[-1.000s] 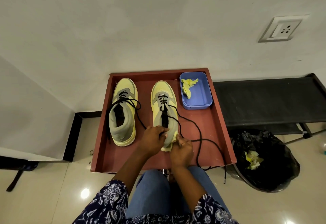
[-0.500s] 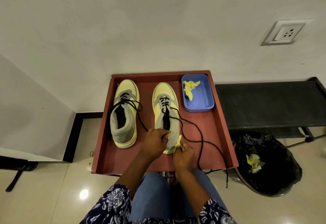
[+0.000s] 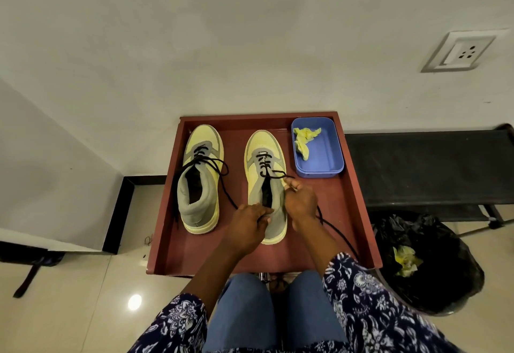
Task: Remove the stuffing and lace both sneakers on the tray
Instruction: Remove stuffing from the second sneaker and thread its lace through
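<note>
left hand (image 3: 248, 220) grip: sneaker (image 3: 265, 185) collar | right hand (image 3: 299, 199) grip: pinching lace (image 3: 274, 176) beside eyelets

White wall (image 3: 250, 33) with socket (image 3: 460, 51), glossy tiled floor (image 3: 69, 311), black bench (image 3: 428, 166).

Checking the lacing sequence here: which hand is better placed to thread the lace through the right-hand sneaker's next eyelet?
Likely the right hand: it pinches the black lace beside the sneaker, just below the laced rows. The left hand sits lower, at the collar.
</note>
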Available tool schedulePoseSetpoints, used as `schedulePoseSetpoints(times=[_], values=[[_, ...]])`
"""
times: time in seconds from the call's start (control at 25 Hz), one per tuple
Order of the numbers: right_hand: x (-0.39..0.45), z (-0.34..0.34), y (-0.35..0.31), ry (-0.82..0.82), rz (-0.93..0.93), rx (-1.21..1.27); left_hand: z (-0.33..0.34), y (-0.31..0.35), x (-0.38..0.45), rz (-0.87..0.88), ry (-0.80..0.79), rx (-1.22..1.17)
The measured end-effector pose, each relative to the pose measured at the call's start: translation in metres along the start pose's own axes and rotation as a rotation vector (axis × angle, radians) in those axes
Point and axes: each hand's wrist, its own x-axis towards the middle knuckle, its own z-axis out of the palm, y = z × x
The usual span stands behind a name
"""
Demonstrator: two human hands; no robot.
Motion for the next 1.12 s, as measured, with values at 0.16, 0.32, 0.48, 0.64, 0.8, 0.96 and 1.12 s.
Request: schedulePoseSetpoints(times=[0.16, 0.32, 0.48, 0.64, 0.8, 0.96, 1.12], values=[[-0.033, -0.003, 0.023, 0.078, -0.151, -0.017, 0.000, 0.004, -0.002, -0.009, 0.028, 0.008], [-0.059, -0.005, 0.048, 0.105, -0.169, -0.009, 0.000, 0.003, -0.002, -0.019, 0.021, 0.006], [-0.040, -0.004, 0.036, 0.113, -0.084, 0.037, -0.001, 0.003, -0.003, -0.017, 0.015, 0.000], [-0.011, -0.004, 0.000, 0.040, -0.141, -0.107, -0.004, 0.006, -0.003, 0.007, 0.014, -0.017], [-0.009, -0.006, -0.003, 0.005, -0.230, -0.182, -0.005, 0.011, -0.004, -0.006, 0.019, -0.010], [-0.031, -0.003, 0.026, 0.097, -0.119, -0.053, -0.004, 0.015, -0.004, -0.037, 0.045, -0.016], [-0.064, 0.012, 0.058, 0.201, 0.031, 0.012, -0.001, 0.015, -0.003, -0.065, 0.041, -0.001]])
